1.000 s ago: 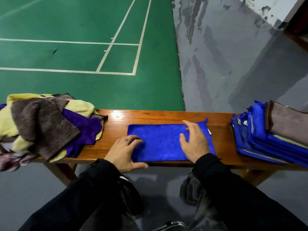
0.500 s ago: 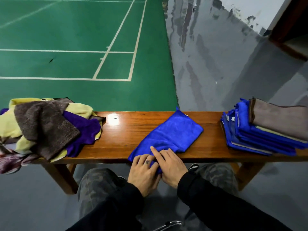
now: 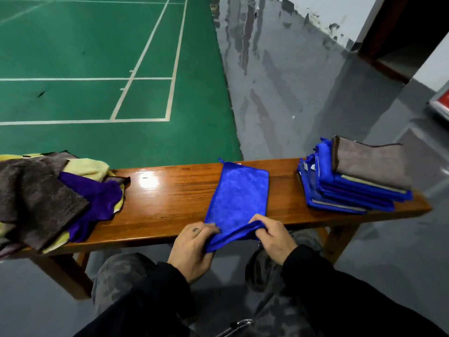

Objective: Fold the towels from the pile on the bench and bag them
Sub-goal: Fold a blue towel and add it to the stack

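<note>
Both hands pinching near edge of blue towel (image 3: 239,193), left hand (image 3: 192,249), right hand (image 3: 274,239). Towel mid-bench (image 3: 170,190), glossy wood. Pile (image 3: 48,190) left, folded stack (image 3: 352,183) right. Green court (image 3: 97,69) far, grey floor (image 3: 291,93) beyond.

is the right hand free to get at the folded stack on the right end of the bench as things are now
Probably not yet. The right hand pinches the blue towel, as does the left hand. The bare bench between it and the folded stack leaves the way open once it lets go.
</note>
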A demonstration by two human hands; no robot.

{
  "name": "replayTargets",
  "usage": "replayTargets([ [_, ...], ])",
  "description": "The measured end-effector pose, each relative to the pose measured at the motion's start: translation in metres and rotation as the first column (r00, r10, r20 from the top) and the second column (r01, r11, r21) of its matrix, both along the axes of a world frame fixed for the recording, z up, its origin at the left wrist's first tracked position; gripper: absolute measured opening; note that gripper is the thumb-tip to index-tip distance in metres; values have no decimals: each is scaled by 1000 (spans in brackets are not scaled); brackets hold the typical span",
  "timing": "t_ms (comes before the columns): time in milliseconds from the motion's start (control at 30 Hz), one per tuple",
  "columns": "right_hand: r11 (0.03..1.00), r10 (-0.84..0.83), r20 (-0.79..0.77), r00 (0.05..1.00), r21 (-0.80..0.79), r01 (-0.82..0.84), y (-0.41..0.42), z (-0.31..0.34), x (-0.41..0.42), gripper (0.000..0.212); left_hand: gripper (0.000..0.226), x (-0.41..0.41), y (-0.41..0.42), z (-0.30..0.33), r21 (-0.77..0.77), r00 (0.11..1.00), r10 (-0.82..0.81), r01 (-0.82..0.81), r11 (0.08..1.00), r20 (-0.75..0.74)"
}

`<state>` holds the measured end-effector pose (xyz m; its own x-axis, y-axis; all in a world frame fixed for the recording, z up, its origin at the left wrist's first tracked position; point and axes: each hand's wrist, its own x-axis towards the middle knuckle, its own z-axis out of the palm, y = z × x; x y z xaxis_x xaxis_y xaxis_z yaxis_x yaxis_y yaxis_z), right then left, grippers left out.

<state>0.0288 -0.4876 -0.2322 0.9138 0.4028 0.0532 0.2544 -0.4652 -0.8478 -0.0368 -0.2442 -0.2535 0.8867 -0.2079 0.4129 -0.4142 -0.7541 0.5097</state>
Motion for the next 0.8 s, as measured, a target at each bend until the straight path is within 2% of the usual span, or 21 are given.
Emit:
replayTargets([
  [100, 983, -72, -111, 991, 161, 89, -13, 9, 10, 20, 29, -1, -12, 21, -188, 997, 26, -40, 981, -73],
  [167, 964, -149, -151, 977, 198, 178, -18, 17, 20, 19, 21, 13, -19, 34, -337, 990, 25, -71, 939, -138],
  [233, 947, -240, -149, 959, 179, 265, -17, 24, 34, 18, 22, 36, -24, 40, -417, 984, 58, -124, 900, -166],
  [333, 911, -382, -147, 912, 106, 398, -9, 20, 62, 25, 32, 79, -25, 34, -445, 952, 136, -252, 860, -276],
  [433, 873, -479, -142, 866, 26, 487, -3, 10, 90, 37, 39, 117, -22, 21, -386, 883, 206, -380, 840, -421],
  [533, 857, -515, -126, 848, -60, 512, 3, 2, 109, 32, 42, 141, -21, 13, -264, 823, 290, -456, 850, -489],
  [633, 848, -528, -91, 844, -113, 518, 8, -6, 121, 29, 48, 155, -22, 8, -157, 805, 372, -487, 859, -462],
  [733, 837, -526, -29, 850, -196, 511, 13, -15, 132, 25, 35, 167, -24, 2, -34, 786, 438, -501, 865, -435],
  [800, 828, -531, -3, 848, -217, 518, 15, -20, 137, 23, 39, 169, -26, -4, 47, 765, 507, -535, 844, -397],
])
